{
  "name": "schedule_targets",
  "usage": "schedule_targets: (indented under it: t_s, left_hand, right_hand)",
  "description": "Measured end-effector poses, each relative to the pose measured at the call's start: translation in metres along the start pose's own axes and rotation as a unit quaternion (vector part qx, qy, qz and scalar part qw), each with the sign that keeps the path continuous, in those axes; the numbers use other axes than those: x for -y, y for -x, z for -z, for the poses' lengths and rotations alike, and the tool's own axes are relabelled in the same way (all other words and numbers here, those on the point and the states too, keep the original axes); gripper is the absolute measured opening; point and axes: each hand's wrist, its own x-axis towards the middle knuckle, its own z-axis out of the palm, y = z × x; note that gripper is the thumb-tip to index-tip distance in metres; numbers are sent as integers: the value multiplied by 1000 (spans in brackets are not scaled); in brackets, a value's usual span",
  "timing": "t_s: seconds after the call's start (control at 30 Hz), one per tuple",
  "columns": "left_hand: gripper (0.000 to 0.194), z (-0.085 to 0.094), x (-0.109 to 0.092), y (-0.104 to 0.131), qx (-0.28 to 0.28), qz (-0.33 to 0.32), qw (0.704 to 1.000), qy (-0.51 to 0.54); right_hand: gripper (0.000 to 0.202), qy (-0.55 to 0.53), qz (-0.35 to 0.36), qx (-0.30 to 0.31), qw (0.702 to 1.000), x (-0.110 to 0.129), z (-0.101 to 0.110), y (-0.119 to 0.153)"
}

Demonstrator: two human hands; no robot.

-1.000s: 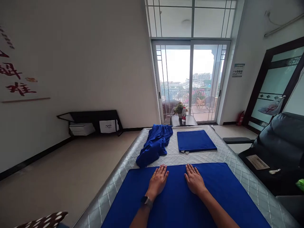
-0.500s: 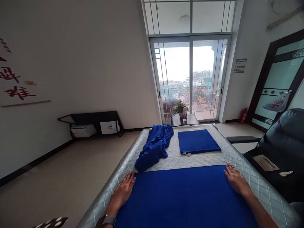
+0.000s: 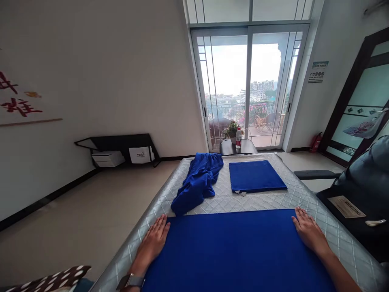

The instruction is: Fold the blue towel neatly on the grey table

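A large blue cloth (image 3: 234,251) lies spread flat and smooth over the near part of a silver quilted mattress (image 3: 225,204). My left hand (image 3: 154,239) rests flat on its far left corner, fingers stretched out. On the far right corner, my right hand (image 3: 310,229) lies flat too, fingers extended. Neither hand grasps anything. Beyond the spread cloth, a crumpled blue cloth (image 3: 199,184) lies on the left. To the right of that sits a neatly folded blue cloth (image 3: 257,175) with small white tags at its near edge.
A small table (image 3: 243,147) with a potted plant (image 3: 231,130) and a bottle (image 3: 238,138) stands past the mattress's far end. A dark armchair (image 3: 361,182) flanks the right side, holding a brush (image 3: 375,223). A black rack (image 3: 121,144) sits by the left wall.
The camera view has tilted slightly downward. Both hands remain flat at the cloth's far corners, and the cloths look unchanged.
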Motion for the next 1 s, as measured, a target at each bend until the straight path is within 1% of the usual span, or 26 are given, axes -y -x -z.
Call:
schedule_targets:
  t_s: [0.13, 0.23, 0.3, 0.37, 0.43, 0.5, 0.57, 0.63, 0.7, 0.73, 0.77, 0.83, 0.9, 1.0]
  left_hand:
    - [57, -6, 4, 1, -11, -4, 1000, -20]
    - [53, -6, 7, 3, -22, -33, 998, -52]
    - [52, 1, 3, 6, -36, -45, 997, -59]
    - [52, 16, -10, 8, -60, -39, 996, -44]
    - [54, 37, -38, 11, -88, -32, 996, -11]
    - [55, 59, -79, 16, -98, -55, 993, 26]
    - [54, 74, -130, 21, -72, -138, 986, 58]
    - [50, 80, -183, 26, -53, -200, 976, 68]
    - [47, 75, -229, 31, -43, -240, 967, 75]
    - [47, 69, -247, 32, -37, -250, 964, 78]
    - [47, 63, -260, 33, -33, -255, 963, 81]
    - [48, 49, -276, 33, -27, -255, 963, 85]
    - [48, 38, -280, 33, -28, -253, 963, 84]
    - [48, 27, -275, 30, -37, -259, 962, 80]
  right_hand:
    - [68, -1, -18, 12, 1000, 4, 5, 1]
    - [66, 9, -28, 18, 999, 10, 14, 3]
    - [65, 18, -43, 20, 999, 16, 24, 5]
    - [64, 22, -50, 10, 998, 27, 35, 9]
    - [61, 22, -27, -6, 999, 47, 49, 13]
    - [59, 10, 23, -13, 1000, 81, 62, 20]
    - [58, -23, 86, -5, 996, 126, 74, 28]
    - [59, -72, 150, 17, 986, 176, 80, 38]
    - [59, -111, 196, 42, 973, 219, 79, 46]
    - [59, -122, 211, 54, 968, 236, 75, 49]
    - [58, -129, 221, 65, 965, 249, 70, 51]
    - [58, -134, 225, 82, 962, 263, 58, 54]
    - [58, -135, 218, 92, 962, 265, 47, 53]
    - [59, -136, 214, 98, 962, 260, 38, 51]
